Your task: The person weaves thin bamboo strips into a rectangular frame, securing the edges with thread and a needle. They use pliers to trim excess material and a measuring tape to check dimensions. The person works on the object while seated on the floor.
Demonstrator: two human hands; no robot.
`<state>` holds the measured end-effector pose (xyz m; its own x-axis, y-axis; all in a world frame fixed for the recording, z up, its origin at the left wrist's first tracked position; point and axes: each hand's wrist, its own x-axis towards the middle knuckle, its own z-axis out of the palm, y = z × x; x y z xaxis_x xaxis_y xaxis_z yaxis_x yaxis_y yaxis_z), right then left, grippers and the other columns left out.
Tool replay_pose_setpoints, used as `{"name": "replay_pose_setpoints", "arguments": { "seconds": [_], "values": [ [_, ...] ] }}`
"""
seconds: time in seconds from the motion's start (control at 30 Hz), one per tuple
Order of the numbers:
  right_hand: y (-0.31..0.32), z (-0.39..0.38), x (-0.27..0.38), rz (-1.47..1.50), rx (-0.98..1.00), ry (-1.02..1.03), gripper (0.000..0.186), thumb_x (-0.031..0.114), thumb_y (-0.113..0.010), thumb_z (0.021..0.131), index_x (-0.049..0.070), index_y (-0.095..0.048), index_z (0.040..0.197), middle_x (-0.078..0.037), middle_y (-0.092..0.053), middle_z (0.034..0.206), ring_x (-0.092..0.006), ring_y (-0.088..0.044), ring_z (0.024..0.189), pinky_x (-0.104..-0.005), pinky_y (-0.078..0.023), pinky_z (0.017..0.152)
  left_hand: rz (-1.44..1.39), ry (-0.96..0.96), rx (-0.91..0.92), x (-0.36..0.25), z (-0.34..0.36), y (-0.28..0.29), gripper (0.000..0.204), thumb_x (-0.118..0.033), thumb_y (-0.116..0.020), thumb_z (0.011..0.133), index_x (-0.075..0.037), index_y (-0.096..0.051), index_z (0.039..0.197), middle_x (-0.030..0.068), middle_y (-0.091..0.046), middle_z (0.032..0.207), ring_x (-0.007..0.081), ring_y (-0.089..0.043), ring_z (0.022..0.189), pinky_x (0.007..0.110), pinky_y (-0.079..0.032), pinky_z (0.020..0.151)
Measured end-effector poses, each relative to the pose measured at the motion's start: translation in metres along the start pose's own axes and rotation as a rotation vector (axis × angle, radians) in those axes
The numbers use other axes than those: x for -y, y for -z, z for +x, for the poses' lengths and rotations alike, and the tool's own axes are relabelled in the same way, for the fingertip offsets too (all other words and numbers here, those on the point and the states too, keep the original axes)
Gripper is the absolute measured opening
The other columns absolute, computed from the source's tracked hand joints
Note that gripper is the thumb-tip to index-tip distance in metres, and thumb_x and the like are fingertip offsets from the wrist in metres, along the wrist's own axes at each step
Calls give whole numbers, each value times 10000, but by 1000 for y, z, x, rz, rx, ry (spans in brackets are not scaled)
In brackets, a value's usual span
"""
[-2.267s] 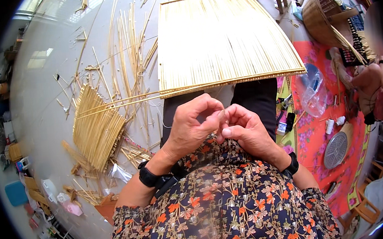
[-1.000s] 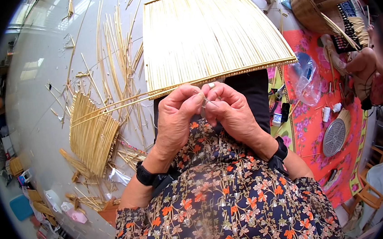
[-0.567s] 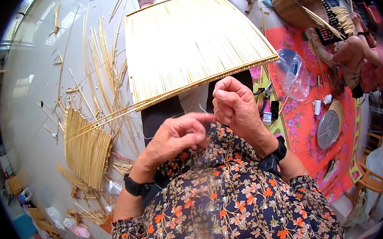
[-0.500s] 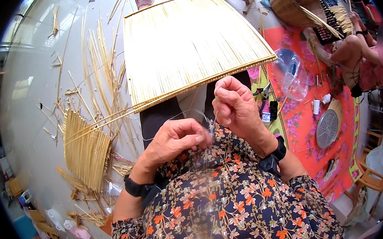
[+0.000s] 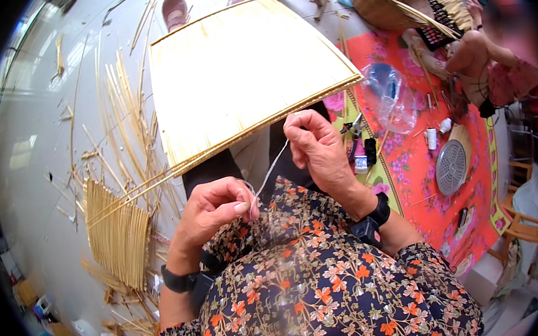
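White thread point(image 5: 273, 165) observed on the person's side of the stick panel point(image 5: 248, 74), drawn taut between two separated hands. Right hand point(image 5: 322, 154): just beside the panel's near edge, fingers curled, thumb and forefinger pinched on the thread; contact with the panel cannot be determined. Left hand point(image 5: 212, 211): farther from the panel, half-curled, fingertips closed on the thread.

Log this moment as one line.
left hand: at white thread | right hand: pinching thread | thread: between hands | pale panel: over legs
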<state>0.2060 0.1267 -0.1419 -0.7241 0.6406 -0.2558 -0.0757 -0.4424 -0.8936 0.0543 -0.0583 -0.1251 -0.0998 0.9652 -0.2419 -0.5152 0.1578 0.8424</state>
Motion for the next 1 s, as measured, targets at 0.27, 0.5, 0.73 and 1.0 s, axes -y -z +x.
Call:
{"name": "replay_pose_setpoints", "arguments": {
  "seconds": [0.27, 0.5, 0.73, 1.0],
  "values": [
    [-3, -8, 14, -93, 285, -27, 61, 104, -615, 972, 51, -605, 1002, 34, -579, 732, -15, -526, 587, -171, -403, 493, 58, -60, -43, -2, 25, -11, 95, -79, -621, 915, 10, -638, 884, 161, -389, 1503, 143, -625, 1041, 295, -563, 832],
    [8, -5, 25, 481, 250, -113, 117, 171, -556, 1018, 65, -507, 1031, -66, -620, 864, -107, -615, 624, -239, -509, 481, 183, 65, 50, 1, 26, -11, 73, -74, -603, 939, -12, -602, 901, 81, -657, 943, 151, -624, 900, 306, -512, 832],
    [21, -2, 18, 279, 129, -73, 104, 148, -567, 1010, 47, -540, 1010, -32, -590, 794, -99, -581, 608, -259, -520, 525, 49, -68, -63, -4, 17, 2, 114, -112, -608, 938, -22, -576, 875, 124, -624, 1043, 181, -646, 885, 322, -538, 807],
    [3, -13, 28, -34, 334, -90, 100, 109, -577, 994, 11, -555, 1002, -27, -598, 788, -94, -611, 651, -242, -523, 623, 204, -26, 108, 1, 41, -18, 97, -84, -589, 943, 0, -622, 908, 158, -509, 1369, 160, -661, 958, 277, -544, 812]
  ]
}}
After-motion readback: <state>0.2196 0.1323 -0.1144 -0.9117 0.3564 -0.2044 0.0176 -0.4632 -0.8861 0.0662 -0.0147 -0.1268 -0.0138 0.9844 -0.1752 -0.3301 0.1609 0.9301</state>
